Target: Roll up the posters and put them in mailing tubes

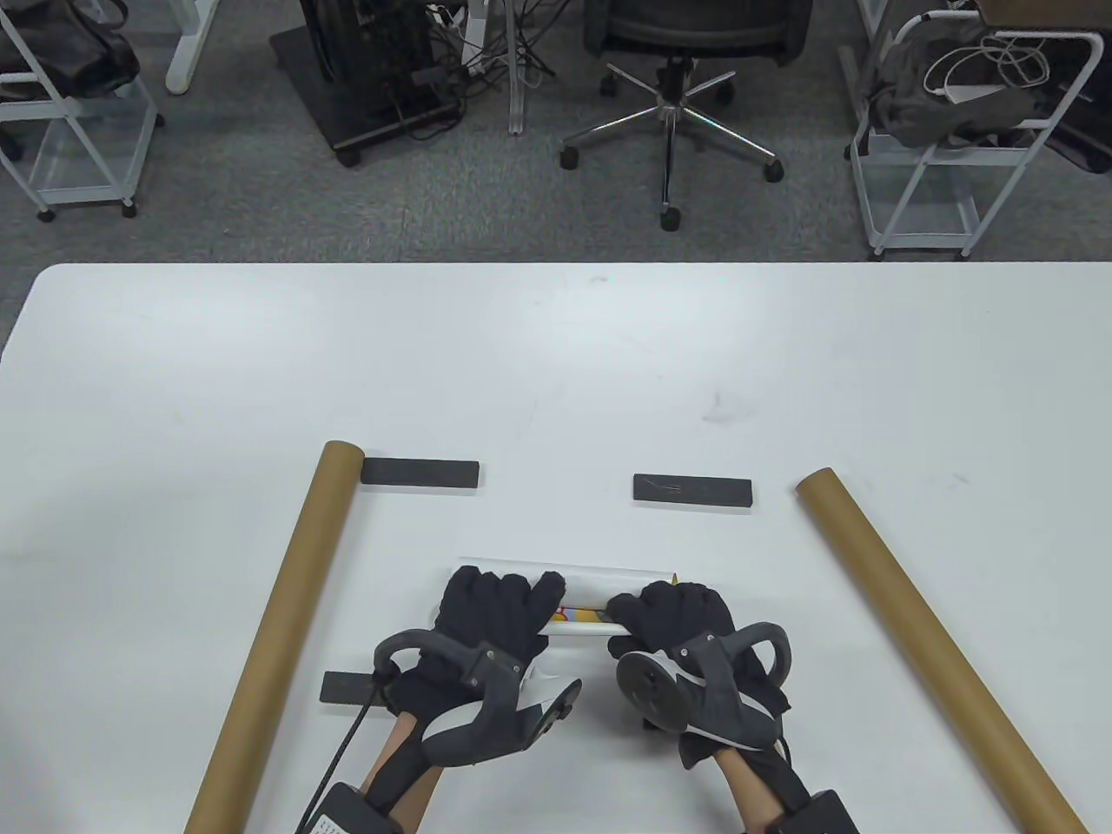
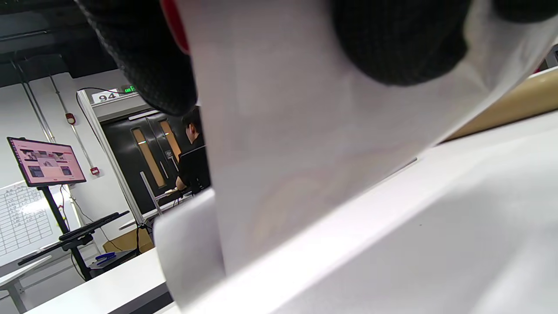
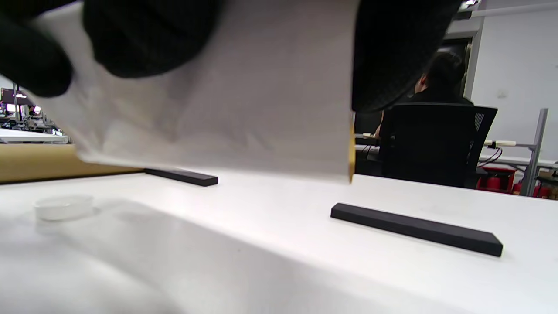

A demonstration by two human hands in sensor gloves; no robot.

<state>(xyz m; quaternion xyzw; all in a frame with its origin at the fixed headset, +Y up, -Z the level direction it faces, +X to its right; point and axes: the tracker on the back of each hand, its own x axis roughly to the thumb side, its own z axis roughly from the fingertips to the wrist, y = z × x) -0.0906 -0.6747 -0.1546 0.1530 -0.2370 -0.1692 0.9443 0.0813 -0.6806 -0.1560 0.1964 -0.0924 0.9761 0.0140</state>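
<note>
Both hands grasp a partly rolled white poster (image 1: 599, 580) at the table's (image 1: 556, 365) 6 o'clock edge: the left hand (image 1: 491, 608) curls over its left end and the right hand (image 1: 673, 612) over its right. 2 brown tubes lie flat, one (image 1: 278, 625) at 8 o'clock and the other (image 1: 929, 643) at 4 o'clock, with 3 black bars (image 1: 692, 491) around the sheet.

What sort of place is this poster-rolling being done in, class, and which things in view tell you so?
Probably an office or lab workroom: a white table on grey carpet, a swivel office chair and wire carts behind it, and a presentation screen on a stand near double doors.
</note>
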